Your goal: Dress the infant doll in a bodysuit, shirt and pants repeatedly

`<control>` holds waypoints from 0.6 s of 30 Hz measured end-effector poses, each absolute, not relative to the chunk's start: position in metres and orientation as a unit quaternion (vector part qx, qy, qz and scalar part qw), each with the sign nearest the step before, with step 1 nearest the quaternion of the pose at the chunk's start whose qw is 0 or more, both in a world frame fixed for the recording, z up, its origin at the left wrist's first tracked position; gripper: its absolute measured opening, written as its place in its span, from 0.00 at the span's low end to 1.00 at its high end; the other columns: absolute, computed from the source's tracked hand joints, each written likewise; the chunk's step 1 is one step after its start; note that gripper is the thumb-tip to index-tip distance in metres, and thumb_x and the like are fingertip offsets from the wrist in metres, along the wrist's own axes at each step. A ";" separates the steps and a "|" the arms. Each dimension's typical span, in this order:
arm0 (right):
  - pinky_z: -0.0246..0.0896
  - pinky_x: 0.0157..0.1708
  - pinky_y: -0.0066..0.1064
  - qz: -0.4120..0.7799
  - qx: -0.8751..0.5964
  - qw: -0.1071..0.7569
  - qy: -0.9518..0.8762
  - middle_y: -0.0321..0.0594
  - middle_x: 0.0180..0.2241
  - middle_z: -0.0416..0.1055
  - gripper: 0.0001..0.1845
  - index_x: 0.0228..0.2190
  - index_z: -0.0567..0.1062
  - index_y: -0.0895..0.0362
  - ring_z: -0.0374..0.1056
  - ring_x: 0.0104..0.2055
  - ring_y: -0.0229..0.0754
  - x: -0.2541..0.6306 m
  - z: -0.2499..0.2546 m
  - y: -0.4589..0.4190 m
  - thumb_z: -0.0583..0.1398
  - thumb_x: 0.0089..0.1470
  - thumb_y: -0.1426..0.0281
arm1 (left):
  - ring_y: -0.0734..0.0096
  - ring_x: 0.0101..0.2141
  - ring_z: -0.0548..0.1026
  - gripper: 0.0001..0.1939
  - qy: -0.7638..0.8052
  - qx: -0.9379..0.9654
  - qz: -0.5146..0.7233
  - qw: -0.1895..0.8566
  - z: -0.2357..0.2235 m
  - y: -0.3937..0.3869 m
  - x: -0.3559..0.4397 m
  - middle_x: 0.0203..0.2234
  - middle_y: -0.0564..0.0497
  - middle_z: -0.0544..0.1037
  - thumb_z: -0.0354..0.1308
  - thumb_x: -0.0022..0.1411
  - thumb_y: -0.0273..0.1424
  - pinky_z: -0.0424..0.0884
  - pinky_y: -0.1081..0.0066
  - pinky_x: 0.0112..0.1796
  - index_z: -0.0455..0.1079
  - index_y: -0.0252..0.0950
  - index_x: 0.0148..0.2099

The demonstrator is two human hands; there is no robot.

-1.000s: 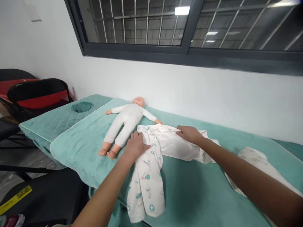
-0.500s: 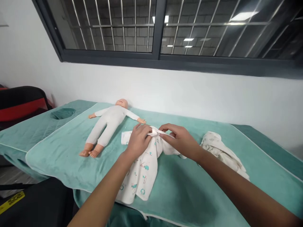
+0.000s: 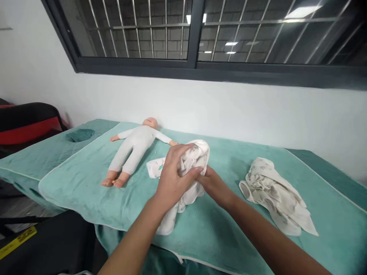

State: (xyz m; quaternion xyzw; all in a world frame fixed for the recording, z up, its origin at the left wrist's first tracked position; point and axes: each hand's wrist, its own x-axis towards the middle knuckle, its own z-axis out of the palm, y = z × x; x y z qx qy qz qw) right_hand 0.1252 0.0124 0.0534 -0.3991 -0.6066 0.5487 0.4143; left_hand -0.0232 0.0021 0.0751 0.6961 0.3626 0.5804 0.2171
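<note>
Bunched up in both hands is a white printed baby garment (image 3: pixel 192 157), raised off the green bed cover. My left hand (image 3: pixel 173 177) wraps its fingers round the near left side of the bundle, thumb across the front. Pressed in from the right, my right hand (image 3: pixel 213 187) grips the lower part, its fingertips partly hidden by cloth. One sleeve (image 3: pixel 155 167) lies out to the left on the cover, and the lower part hangs beneath my hands. Beyond them a baby doll (image 3: pixel 137 143) in white lies on its back, arms spread.
A crumpled cream printed garment (image 3: pixel 276 194) lies to the right. The green-covered massage bed (image 3: pixel 235 233) stands against a white wall under a barred window (image 3: pixel 195 38). Its face hole (image 3: pixel 80 135) is at the left. A black and red chair (image 3: pixel 30 122) and a black seat (image 3: pixel 54 244) stand beside it.
The garment was stretched flat between my fingers at its upper edge; now it is gathered into a bundle. My right hand has moved lower and closer to my left.
</note>
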 end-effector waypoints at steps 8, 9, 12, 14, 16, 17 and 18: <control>0.63 0.48 0.35 0.702 -0.278 0.344 -0.558 0.40 0.46 0.74 0.21 0.50 0.73 0.52 0.71 0.45 0.43 0.079 0.026 0.025 0.60 0.58 0.57 | 0.57 0.61 0.62 0.49 0.481 0.534 0.565 0.405 -0.024 0.004 -0.074 0.64 0.42 0.60 0.66 0.52 0.33 0.58 0.60 0.60 0.42 0.39 0.69; 0.62 0.50 0.37 0.718 -0.268 0.317 -0.559 0.41 0.48 0.74 0.22 0.51 0.73 0.51 0.71 0.46 0.44 0.076 0.020 0.025 0.60 0.58 0.56 | 0.57 0.60 0.64 0.47 0.489 0.518 0.580 0.396 -0.032 0.002 -0.076 0.62 0.42 0.62 0.65 0.52 0.32 0.59 0.60 0.60 0.45 0.38 0.68; 0.60 0.54 0.40 0.716 -0.270 0.262 -0.588 0.42 0.51 0.72 0.23 0.52 0.73 0.51 0.69 0.51 0.46 0.076 0.004 0.025 0.60 0.58 0.55 | 0.56 0.58 0.67 0.37 0.527 0.495 0.602 0.340 -0.041 -0.008 -0.088 0.58 0.44 0.69 0.62 0.53 0.31 0.62 0.60 0.59 0.57 0.37 0.64; 0.59 0.55 0.42 0.690 -0.295 0.257 -0.608 0.43 0.53 0.71 0.23 0.50 0.74 0.52 0.67 0.54 0.48 0.084 -0.007 0.028 0.61 0.57 0.54 | 0.57 0.57 0.68 0.30 0.579 0.469 0.609 0.271 -0.041 -0.021 -0.105 0.56 0.45 0.71 0.60 0.53 0.30 0.62 0.61 0.58 0.63 0.37 0.59; 0.60 0.54 0.43 0.666 -0.333 0.270 -0.610 0.45 0.52 0.71 0.23 0.47 0.75 0.53 0.67 0.54 0.50 0.097 -0.019 0.034 0.62 0.54 0.53 | 0.56 0.55 0.70 0.26 0.645 0.410 0.616 0.194 -0.041 -0.038 -0.129 0.52 0.46 0.74 0.58 0.54 0.30 0.64 0.60 0.57 0.66 0.37 0.56; 0.61 0.53 0.44 0.664 -0.352 0.285 -0.595 0.46 0.51 0.71 0.22 0.45 0.76 0.54 0.68 0.52 0.49 0.104 -0.025 0.037 0.63 0.53 0.53 | 0.55 0.52 0.72 0.26 0.677 0.369 0.617 0.160 -0.043 -0.047 -0.144 0.50 0.45 0.75 0.58 0.53 0.30 0.66 0.59 0.55 0.66 0.36 0.55; 0.62 0.52 0.44 0.668 -0.366 0.306 -0.571 0.46 0.50 0.72 0.22 0.44 0.76 0.54 0.69 0.50 0.49 0.111 -0.031 0.040 0.63 0.53 0.53 | 0.53 0.50 0.73 0.26 0.703 0.327 0.618 0.128 -0.046 -0.056 -0.159 0.48 0.44 0.75 0.59 0.52 0.31 0.67 0.56 0.53 0.65 0.35 0.55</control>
